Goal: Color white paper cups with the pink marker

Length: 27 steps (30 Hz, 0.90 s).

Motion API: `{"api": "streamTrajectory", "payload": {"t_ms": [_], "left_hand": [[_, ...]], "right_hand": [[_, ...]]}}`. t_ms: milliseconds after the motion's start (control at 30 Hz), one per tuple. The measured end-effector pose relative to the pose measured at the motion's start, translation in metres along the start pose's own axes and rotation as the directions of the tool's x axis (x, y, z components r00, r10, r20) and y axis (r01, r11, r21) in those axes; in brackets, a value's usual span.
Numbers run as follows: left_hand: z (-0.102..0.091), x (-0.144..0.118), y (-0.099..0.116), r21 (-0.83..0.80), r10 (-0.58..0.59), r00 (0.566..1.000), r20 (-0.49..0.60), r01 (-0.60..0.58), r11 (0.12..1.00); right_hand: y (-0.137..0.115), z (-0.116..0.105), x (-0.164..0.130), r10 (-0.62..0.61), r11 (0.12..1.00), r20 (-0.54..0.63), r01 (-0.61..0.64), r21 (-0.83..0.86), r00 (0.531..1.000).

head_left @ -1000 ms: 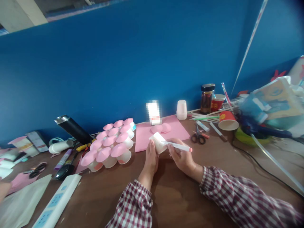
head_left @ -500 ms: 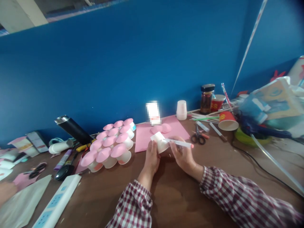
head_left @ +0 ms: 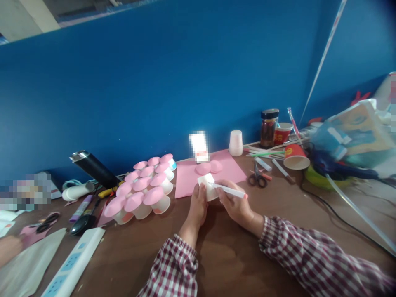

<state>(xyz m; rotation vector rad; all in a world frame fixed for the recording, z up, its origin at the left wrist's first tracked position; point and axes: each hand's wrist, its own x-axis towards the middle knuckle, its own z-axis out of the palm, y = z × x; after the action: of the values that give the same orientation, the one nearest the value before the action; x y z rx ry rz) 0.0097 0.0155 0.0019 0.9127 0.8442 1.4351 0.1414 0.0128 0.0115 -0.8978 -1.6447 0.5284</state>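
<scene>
My left hand is wrapped round a small white paper cup, held tilted above the brown table. Between the fingers of my right hand is a white marker pen with an orange end; its other end is at the cup's side. Whether the tip touches the cup I cannot make out. Behind the cup lies a pink paper sheet with two pink paper discs on it. To the left stand several upturned white cups topped with shallow pink paper cones.
Black scissors, pens and a red paper cup lie to the right. Stacked white cups stand by the blue partition. At left are a power strip, a black thermos and another person's hand.
The marker in my right hand has shifted slightly left and down, its front end now over the cup's side. The cup has turned a little in my left hand.
</scene>
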Motion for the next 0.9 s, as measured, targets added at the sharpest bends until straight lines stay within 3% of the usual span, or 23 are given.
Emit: {"api": "streamTrajectory", "payload": {"t_ms": [733,900], "left_hand": [[-0.002,0.0021,-0.0048,0.046,0.01,0.999,-0.051,-0.008,0.999],[0.001,0.0005,-0.0012,0.004,-0.001,1.0,-0.012,0.001,1.0]], "right_hand": [[0.0,-0.0007,0.0023,-0.019,0.999,-0.005,0.019,-0.042,1.0],[0.0029,0.0001,0.0001,0.007,1.0,-0.003,-0.007,-0.003,1.0]]}}
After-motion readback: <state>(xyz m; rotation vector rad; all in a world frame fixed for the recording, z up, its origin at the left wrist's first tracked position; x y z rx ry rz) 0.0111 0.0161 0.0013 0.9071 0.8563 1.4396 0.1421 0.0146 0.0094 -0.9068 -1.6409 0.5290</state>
